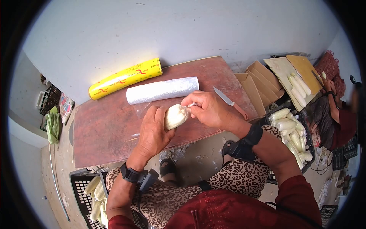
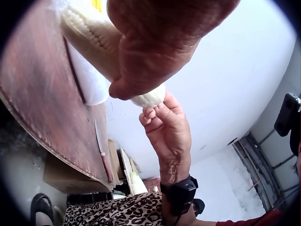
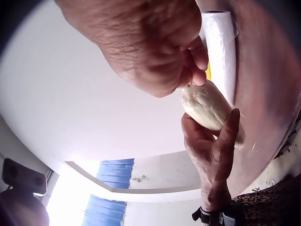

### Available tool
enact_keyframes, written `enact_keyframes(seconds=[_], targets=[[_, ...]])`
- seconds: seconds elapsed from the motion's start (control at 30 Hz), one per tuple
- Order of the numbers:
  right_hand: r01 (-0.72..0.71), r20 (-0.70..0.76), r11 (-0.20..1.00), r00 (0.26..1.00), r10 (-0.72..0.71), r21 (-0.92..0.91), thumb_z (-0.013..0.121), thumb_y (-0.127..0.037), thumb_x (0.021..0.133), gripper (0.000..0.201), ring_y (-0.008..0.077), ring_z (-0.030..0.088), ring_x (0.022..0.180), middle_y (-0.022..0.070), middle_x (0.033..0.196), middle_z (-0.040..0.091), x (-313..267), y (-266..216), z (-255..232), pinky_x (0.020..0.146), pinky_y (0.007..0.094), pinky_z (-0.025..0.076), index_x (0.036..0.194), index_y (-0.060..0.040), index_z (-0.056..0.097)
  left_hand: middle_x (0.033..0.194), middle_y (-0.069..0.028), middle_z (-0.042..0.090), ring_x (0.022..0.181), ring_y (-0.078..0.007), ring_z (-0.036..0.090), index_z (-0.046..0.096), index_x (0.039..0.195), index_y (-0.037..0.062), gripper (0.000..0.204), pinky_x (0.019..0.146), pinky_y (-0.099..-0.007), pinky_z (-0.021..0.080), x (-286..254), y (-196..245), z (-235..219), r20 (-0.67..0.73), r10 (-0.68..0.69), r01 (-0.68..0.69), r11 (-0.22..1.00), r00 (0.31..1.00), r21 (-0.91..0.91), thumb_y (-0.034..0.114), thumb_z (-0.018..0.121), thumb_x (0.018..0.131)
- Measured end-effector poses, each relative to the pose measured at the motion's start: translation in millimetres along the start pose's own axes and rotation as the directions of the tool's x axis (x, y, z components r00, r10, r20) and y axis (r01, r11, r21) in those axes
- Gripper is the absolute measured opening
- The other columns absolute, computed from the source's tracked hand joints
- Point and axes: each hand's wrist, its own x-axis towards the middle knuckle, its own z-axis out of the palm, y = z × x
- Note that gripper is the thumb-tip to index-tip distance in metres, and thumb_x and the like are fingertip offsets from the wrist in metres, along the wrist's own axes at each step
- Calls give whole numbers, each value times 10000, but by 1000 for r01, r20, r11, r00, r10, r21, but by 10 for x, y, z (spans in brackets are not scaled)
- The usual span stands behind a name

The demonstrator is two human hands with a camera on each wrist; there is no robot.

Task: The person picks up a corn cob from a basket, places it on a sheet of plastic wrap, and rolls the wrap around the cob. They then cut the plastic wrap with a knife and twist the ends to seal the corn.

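A pale, cream-coloured cob (image 1: pixel 176 117) in clear film lies in my left hand (image 1: pixel 152 129), the thumb on one side and the fingers curled round the other. In the left wrist view rows of kernels show on the cob (image 2: pixel 89 37). At its far end my right hand (image 1: pixel 213 110) pinches the gathered film between thumb and fingertips. From the right wrist view, the right hand (image 3: pixel 146 47) is at the cob's tip, with the left hand (image 3: pixel 214 155) gripping lower down the cob (image 3: pixel 204 106).
On the red-brown table (image 1: pixel 103 129) lie a film roll (image 1: pixel 164 90), a yellow roll (image 1: pixel 126 78) and a knife (image 1: pixel 230 102). Crates with pale cobs stand at the right (image 1: pixel 291 131) and lower left (image 1: pixel 96 202). Beyond an open cardboard box (image 1: pixel 263 86), another person sits at right.
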Motion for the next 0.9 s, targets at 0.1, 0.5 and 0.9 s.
enact_keyframes(seconds=[0.1,0.5,0.9], targets=[[105,-27,981,993,-111,-166,563,-44,908,111,197,650,726,118,866,654,-9,-18,-7,671,325,521,968,-16,653,967,-180,482,913,-390,513,509,1120,18,541,793,-465,451,0,9,-7,2,-6,6,1000,1000,-16,50,765,644],[-130,-8,989,991,130,-74,595,-167,946,168,127,588,654,68,733,624,56,152,107,583,290,453,902,-5,601,1055,-164,530,970,-354,516,515,1209,16,639,851,-442,418,18,-2,41,-95,90,-66,971,991,230,32,763,621],[-378,289,614,926,243,693,719,-154,888,154,103,549,887,37,973,608,25,355,86,756,234,456,892,-51,604,1115,-173,521,967,-355,522,503,1240,2,679,845,-453,431,-26,-88,0,-146,265,-230,948,953,220,30,769,615]])
